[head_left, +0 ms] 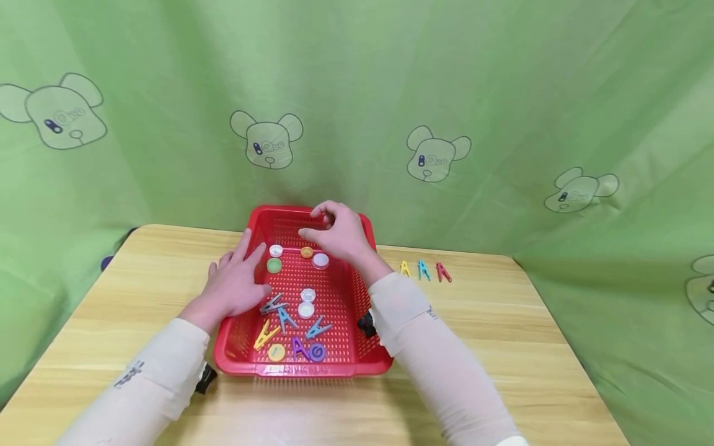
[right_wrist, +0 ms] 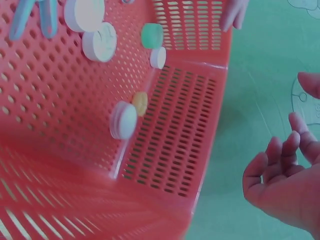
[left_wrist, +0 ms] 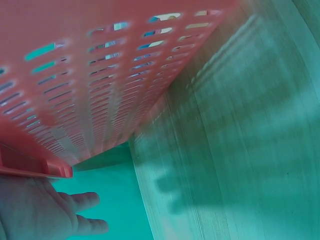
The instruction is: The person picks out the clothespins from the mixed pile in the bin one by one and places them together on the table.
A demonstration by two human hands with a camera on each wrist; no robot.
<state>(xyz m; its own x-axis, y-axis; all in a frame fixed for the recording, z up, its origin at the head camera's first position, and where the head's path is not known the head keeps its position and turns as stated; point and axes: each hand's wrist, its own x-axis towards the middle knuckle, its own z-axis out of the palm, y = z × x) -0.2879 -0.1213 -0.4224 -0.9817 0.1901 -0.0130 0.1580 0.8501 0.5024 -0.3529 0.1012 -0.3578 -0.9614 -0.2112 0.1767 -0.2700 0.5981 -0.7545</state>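
Observation:
A red perforated basket stands on the table, holding bottle caps and clothespins. My left hand lies over its left rim, fingers spread; in the left wrist view two fingers extend past the rim. Above the back right part, my right hand is raised with loosely bent fingers, thumb and index finger apart, nothing between them. Nearest below it are an orange cap and a white cap. A green cap sits farther left. Grey, blue, yellow and purple clothespins lie toward the front.
Right of the basket, a yellow clothespin, a blue clothespin and a red clothespin lie in a row on the wooden table. A green curtain printed with bear heads hangs behind the table and along its sides.

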